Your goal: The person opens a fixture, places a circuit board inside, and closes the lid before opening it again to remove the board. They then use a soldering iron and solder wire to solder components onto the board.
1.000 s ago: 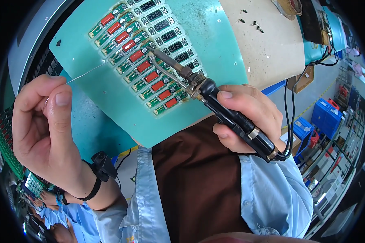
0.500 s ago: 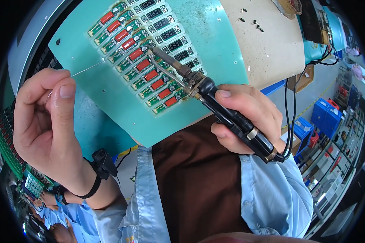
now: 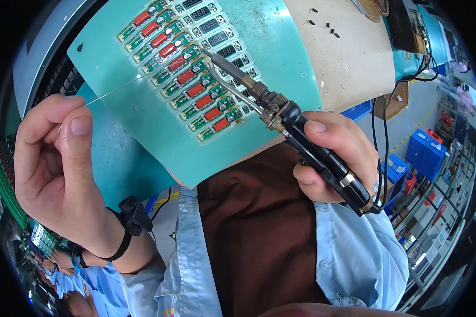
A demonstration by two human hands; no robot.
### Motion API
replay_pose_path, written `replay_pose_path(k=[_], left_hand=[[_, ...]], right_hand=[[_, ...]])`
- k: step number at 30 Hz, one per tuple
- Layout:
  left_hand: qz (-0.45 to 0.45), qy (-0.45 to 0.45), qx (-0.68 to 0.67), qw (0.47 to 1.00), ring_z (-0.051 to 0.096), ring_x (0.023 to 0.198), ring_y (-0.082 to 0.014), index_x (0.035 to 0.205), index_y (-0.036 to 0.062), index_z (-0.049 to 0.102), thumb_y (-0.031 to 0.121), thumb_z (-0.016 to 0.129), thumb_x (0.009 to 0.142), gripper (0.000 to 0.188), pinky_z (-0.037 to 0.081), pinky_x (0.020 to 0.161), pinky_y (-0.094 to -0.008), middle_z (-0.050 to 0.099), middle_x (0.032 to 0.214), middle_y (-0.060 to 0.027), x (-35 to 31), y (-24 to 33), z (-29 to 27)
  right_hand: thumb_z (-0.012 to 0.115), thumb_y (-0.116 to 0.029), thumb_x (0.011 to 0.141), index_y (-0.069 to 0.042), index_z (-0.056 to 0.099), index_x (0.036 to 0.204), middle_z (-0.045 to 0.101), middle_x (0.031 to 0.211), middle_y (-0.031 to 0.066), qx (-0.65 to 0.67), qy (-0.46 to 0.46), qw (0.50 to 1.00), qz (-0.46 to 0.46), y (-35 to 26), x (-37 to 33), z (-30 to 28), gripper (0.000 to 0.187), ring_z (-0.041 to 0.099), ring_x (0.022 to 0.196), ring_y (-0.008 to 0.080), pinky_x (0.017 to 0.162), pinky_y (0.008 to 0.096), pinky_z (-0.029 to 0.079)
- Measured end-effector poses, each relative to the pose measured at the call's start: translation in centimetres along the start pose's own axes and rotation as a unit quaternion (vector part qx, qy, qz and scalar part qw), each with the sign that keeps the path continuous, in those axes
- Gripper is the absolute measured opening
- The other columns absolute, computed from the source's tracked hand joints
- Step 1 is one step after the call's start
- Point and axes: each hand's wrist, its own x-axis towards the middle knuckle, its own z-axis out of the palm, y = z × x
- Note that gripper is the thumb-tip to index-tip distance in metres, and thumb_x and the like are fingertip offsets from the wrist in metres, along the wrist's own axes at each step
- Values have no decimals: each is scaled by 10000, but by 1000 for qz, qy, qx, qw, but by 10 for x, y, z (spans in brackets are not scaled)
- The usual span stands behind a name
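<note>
A thin solder wire (image 3: 113, 91) is pinched between the thumb and forefinger of my left hand (image 3: 63, 153). It stretches to the right over a row of small green circuit boards (image 3: 185, 76), each carrying a red block-shaped component. My right hand (image 3: 349, 148) is wrapped round a black soldering iron (image 3: 322, 158) with a bent metal tube alongside its shaft. The iron's tip is at the inner ends of the boards, near the small black digit displays (image 3: 217, 38); whether it touches is unclear. Boards and displays sit in slots of a turquoise panel (image 3: 185, 158).
Several small black components with leads (image 3: 333, 33) lie on the beige surface beyond the panel. Black cables (image 3: 381, 132) hang from the right. Blue crates (image 3: 426, 153) stand farther right. At lower left are green boards (image 3: 8, 185) and another person's blue sleeve (image 3: 90, 285).
The soldering iron and my right hand have shifted right, its tip now a little higher over the boards. My left hand has moved slightly left. The panel has shifted slightly.
</note>
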Motion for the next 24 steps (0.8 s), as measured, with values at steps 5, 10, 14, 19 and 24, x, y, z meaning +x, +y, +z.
replay_pose_path(k=[5, 10, 14, 19, 24], left_hand=[[-11, -37, -37, 999, 555, 803, -42, 1092, -57, 698, -20, 709, 961, 137, 449, 749, -169, 689, 999, -47, 1, -2, -3], [8, -20, -26, 999, 563, 758, -26, 1072, -58, 698, -25, 740, 937, 146, 428, 675, -149, 701, 963, -45, -1, -7, 3], [6, -19, -36, 999, 562, 759, -28, 1071, -55, 699, -19, 745, 935, 148, 432, 680, -148, 701, 962, -44, -1, -7, 5], [13, -37, -27, 999, 570, 762, -30, 1070, -55, 699, -21, 743, 936, 145, 438, 686, -149, 702, 962, -46, -1, -12, 1], [7, -39, -25, 999, 581, 766, -30, 1075, -56, 700, -23, 745, 934, 152, 440, 686, -150, 701, 948, -42, -1, -11, 4]], right_hand=[[846, -165, 849, 13, 699, 1179, 745, 1016, 154, -3, 10, 1000, 3, 3, -2, 6, 403, 726, 810, 264, 694, 329, 571], [855, -176, 840, 6, 710, 1164, 748, 995, 146, 7, 38, 999, -22, 11, -5, 16, 399, 727, 795, 258, 687, 325, 571], [854, -181, 841, -4, 712, 1173, 747, 980, 139, 5, 36, 999, -16, 12, -6, 18, 402, 727, 787, 255, 684, 323, 572], [852, -184, 845, -15, 717, 1175, 744, 976, 133, 9, 43, 999, -11, 12, -6, 21, 394, 728, 795, 253, 687, 324, 572], [851, -184, 844, -17, 720, 1175, 741, 977, 131, 6, 38, 999, -8, 10, -7, 20, 392, 725, 799, 251, 691, 327, 572]])
